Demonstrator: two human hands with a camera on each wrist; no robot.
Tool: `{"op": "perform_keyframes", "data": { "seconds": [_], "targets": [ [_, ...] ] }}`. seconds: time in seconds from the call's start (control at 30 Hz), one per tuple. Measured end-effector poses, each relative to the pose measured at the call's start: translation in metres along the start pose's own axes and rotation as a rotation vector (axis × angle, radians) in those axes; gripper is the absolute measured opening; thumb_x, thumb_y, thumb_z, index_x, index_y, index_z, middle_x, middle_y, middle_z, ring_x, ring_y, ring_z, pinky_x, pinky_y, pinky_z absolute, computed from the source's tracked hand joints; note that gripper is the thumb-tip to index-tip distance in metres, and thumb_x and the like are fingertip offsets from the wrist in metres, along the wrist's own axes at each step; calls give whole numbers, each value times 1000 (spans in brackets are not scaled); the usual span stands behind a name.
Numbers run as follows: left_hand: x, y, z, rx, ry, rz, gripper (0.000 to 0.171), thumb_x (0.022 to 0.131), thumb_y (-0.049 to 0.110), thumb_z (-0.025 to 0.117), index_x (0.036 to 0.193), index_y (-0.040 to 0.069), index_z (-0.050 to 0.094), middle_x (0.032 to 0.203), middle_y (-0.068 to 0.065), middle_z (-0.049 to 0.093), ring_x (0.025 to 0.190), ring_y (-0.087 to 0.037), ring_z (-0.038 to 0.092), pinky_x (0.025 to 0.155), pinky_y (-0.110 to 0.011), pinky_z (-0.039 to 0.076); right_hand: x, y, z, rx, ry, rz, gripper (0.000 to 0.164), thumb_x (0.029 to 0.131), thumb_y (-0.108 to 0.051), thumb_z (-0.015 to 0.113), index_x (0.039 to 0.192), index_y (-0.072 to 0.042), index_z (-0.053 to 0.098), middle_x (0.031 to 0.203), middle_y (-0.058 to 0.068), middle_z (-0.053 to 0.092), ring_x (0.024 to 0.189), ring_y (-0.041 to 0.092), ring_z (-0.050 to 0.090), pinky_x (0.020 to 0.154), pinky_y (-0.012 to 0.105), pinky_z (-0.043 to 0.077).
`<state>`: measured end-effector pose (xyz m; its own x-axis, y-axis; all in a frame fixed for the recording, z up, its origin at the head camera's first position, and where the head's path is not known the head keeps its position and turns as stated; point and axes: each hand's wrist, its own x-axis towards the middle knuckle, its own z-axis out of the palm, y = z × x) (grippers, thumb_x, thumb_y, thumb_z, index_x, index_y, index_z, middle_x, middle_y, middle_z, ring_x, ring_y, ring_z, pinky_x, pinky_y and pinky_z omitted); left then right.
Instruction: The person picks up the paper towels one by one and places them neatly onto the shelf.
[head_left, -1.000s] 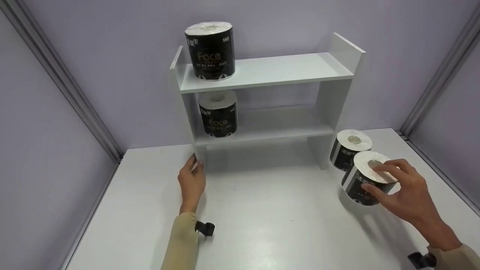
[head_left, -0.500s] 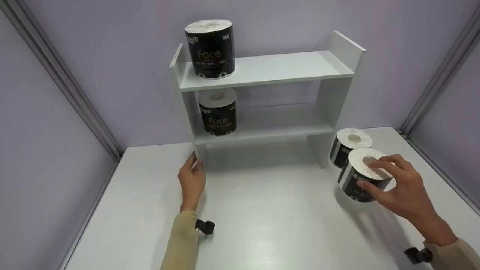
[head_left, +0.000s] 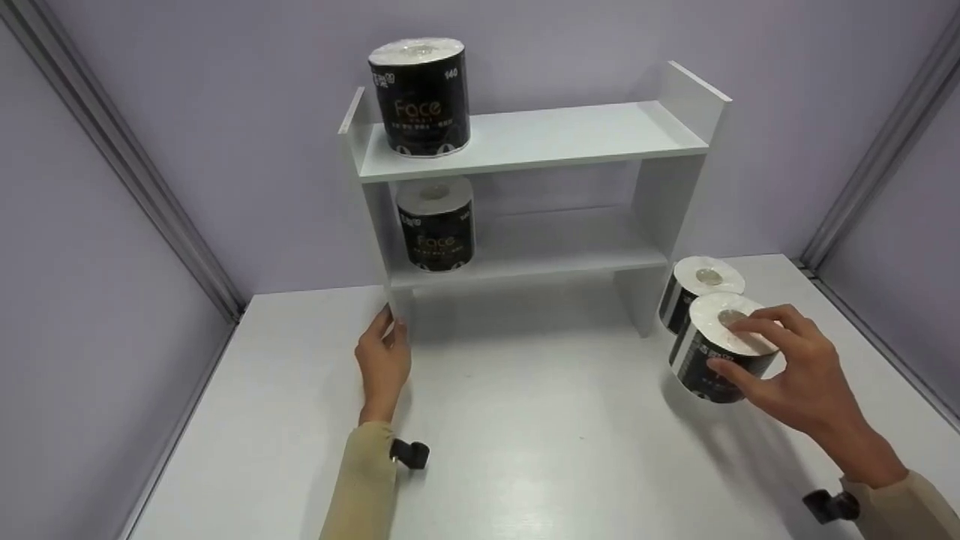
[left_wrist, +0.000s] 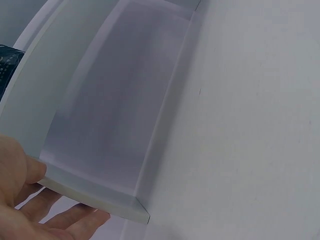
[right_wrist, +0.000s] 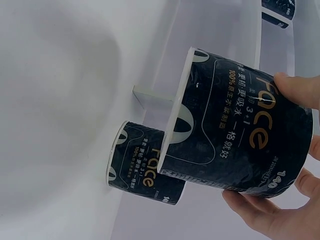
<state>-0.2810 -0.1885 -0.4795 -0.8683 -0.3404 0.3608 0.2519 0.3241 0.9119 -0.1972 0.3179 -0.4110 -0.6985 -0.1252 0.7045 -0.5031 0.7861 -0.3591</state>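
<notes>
My right hand (head_left: 806,382) holds a black-wrapped toilet paper roll (head_left: 694,360) with white ends. Its thumb presses the side and its fingers reach over the top. The roll is raised and a bit tilted, its shadow falling on the table below. In the right wrist view, the held roll (right_wrist: 235,125) shows gold "Face" lettering. My left hand (head_left: 384,367) grips the left side panel of a white two-tier shelf (head_left: 577,139) near its foot. Thumb and fingers (left_wrist: 75,220) lie on opposite sides of that panel (left_wrist: 95,197) in the left wrist view.
One matching roll (head_left: 420,105) stands at the left of the upper tier, another (head_left: 439,236) directly below on the middle tier. A further roll (head_left: 707,274) stands on the white table (head_left: 510,435) right of the shelf, partly behind the held one. Walls (head_left: 277,150) enclose the table.
My right hand has carried the roll slightly left and up in the head view, toward the shelf. My left hand stays on the shelf panel. The other rolls have not moved.
</notes>
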Motion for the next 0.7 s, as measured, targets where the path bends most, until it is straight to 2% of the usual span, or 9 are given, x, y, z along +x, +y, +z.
{"op": "perform_keyframes", "data": {
  "seconds": [0.4,0.7],
  "targets": [
    [2,1,-1,-24,-12,7,44,110,5,55,151,-9,53,154,-29,55,132,-45,64,108,-50,57,6,-4,4,17,5,-19,52,65,-6,101,112,-6,79,113,15,66,110,-5,46,85,32,41],
    [3,-1,-1,-12,-10,-9,44,109,5,56,151,-7,54,153,-28,56,132,-44,65,108,-48,57,11,-8,5,19,-1,-15,53,65,-8,101,114,-8,79,112,14,66,108,1,49,84,32,41]
  ]
}}
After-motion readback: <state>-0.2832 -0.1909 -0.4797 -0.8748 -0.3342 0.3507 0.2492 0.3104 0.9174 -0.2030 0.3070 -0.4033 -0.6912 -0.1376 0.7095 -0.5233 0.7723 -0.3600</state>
